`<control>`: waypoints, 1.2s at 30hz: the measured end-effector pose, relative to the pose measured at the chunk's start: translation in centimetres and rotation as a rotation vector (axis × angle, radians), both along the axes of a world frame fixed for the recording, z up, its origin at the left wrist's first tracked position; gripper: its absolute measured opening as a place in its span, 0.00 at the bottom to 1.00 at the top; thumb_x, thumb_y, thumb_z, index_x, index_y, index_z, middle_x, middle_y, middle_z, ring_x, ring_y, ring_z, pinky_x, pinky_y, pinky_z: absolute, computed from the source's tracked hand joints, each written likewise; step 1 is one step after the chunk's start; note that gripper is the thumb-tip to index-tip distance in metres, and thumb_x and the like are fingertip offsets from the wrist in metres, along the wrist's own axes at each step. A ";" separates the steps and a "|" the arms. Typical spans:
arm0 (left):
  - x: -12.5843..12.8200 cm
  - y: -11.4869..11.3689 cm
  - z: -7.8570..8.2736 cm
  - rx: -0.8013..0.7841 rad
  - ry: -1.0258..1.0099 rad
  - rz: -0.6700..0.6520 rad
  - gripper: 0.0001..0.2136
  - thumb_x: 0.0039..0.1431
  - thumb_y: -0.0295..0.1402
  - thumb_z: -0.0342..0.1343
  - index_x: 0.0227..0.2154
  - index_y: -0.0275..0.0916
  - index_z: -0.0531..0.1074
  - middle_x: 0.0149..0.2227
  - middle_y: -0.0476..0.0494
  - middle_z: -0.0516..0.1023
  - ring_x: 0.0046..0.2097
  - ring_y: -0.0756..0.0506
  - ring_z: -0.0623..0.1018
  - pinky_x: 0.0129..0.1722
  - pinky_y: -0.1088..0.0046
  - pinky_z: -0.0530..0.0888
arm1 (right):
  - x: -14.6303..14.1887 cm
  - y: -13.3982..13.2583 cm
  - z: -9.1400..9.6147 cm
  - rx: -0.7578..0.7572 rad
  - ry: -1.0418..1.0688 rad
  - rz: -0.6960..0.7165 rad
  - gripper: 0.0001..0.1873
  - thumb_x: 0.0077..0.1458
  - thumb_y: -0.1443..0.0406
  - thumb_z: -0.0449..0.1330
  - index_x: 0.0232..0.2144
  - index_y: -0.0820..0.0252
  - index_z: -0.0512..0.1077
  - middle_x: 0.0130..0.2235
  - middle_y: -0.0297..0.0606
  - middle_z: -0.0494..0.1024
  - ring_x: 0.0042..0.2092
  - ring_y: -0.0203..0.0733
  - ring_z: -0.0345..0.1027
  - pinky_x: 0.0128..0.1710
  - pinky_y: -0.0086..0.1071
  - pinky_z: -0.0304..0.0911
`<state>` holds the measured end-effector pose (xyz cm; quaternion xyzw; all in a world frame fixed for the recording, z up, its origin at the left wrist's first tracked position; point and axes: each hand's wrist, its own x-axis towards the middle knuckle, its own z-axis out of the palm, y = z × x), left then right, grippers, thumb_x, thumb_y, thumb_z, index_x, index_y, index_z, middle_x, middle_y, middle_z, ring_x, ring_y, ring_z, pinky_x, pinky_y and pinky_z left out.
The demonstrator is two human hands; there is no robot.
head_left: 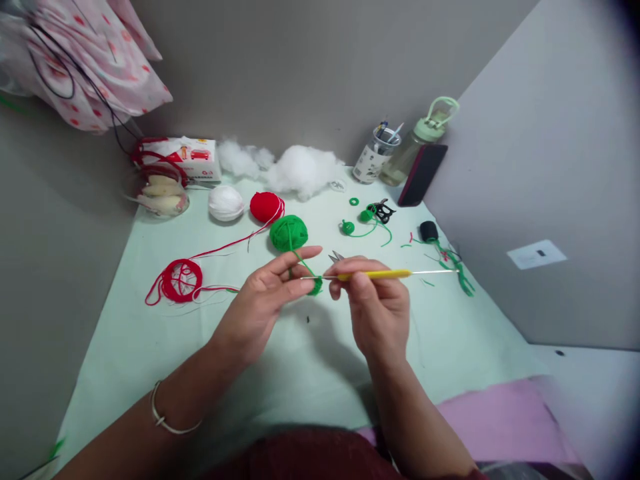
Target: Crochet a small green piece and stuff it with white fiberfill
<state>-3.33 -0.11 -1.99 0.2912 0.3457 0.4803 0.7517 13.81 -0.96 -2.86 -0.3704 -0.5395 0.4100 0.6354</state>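
My left hand point(270, 293) pinches a small green crochet piece point(315, 286) above the pale green table cover point(150, 333). A green strand runs over its forefinger back to the green yarn ball point(289, 233). My right hand point(373, 303) is closed round a yellow-handled crochet hook point(380, 274), whose metal tip points left into the green piece. Small scissors point(336, 256) lie just behind my right hand.
A red yarn ball point(265, 206), a white yarn ball point(226, 203) and white stuffing point(300, 170) sit at the back. Loose red yarn point(180, 280) lies left. Small green pieces point(367, 217), a black spool point(429, 231), a jar point(373, 157), a bottle point(417, 143) and a phone point(423, 175) stand right.
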 end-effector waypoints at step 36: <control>-0.1 -0.4 -0.1 0.294 0.478 0.129 0.17 0.60 0.30 0.68 0.52 0.49 0.83 0.36 0.50 0.77 0.40 0.47 0.74 0.47 0.69 0.71 | -0.2 -1.1 -0.4 0.408 -0.417 -0.175 0.14 0.73 0.70 0.54 0.52 0.55 0.77 0.41 0.38 0.86 0.36 0.41 0.83 0.40 0.40 0.81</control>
